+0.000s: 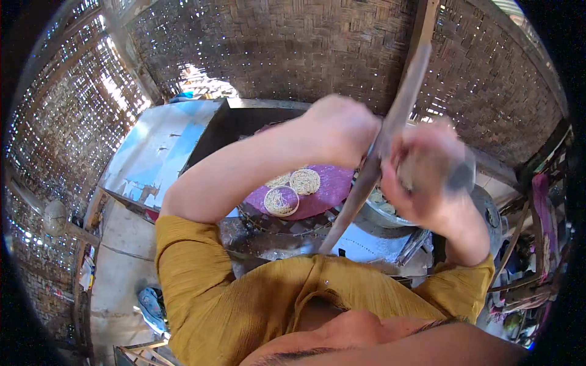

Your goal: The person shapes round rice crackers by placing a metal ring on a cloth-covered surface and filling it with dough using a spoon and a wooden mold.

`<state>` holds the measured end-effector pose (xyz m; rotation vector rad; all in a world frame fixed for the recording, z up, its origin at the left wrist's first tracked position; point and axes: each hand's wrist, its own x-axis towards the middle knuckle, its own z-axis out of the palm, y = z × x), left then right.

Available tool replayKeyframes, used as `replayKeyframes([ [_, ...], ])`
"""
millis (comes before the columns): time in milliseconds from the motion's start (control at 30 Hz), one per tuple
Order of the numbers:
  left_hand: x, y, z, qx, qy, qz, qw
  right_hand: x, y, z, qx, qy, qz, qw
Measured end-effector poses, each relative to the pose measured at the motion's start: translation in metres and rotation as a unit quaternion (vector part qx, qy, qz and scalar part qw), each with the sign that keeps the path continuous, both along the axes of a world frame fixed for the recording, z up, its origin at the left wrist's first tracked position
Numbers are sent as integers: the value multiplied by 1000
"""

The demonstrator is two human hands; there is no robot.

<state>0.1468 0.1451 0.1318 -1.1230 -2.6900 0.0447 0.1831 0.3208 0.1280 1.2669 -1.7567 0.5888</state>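
Note:
Slanting up from near my chest toward the wall is a long wooden pole (357, 192). My left hand (345, 127) is closed round it at about mid-length, its fingertips mostly hidden. Just right of the pole, my right hand (424, 177) is smeared by motion. Its fingers curl round a brownish cylinder-shaped thing (421, 169) with a dark end, too blurred to name. Below my left forearm, a flat round of pale thin strands (304, 181) lies on a purple sheet (317, 204). Nearer me is a ring-shaped mould (281, 201) with similar strands inside; another round is partly covered by my arm.
A metal basin (390, 224) stands below my right hand, partly hidden. At left is a worn blue-and-white tabletop (162, 149). Woven bamboo walls (293, 55) enclose the space, with a wooden post (422, 27) behind the pole. Blue fabric (152, 309) lies lower left.

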Motion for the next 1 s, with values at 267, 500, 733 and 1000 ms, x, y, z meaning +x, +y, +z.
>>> replayKeyframes([
  [267,3,0,-46,83,99,-88,988,-1,70,-26,-169,-386,96,902],
  [500,-62,-37,-91,418,-155,-57,893,-24,151,-51,-516,-218,96,823],
  [733,-72,44,-118,662,-258,-306,634,-73,94,-119,-637,-286,193,689],
  [1000,-59,-5,-131,784,-215,-200,547,-166,169,-348,130,-428,-300,842],
])
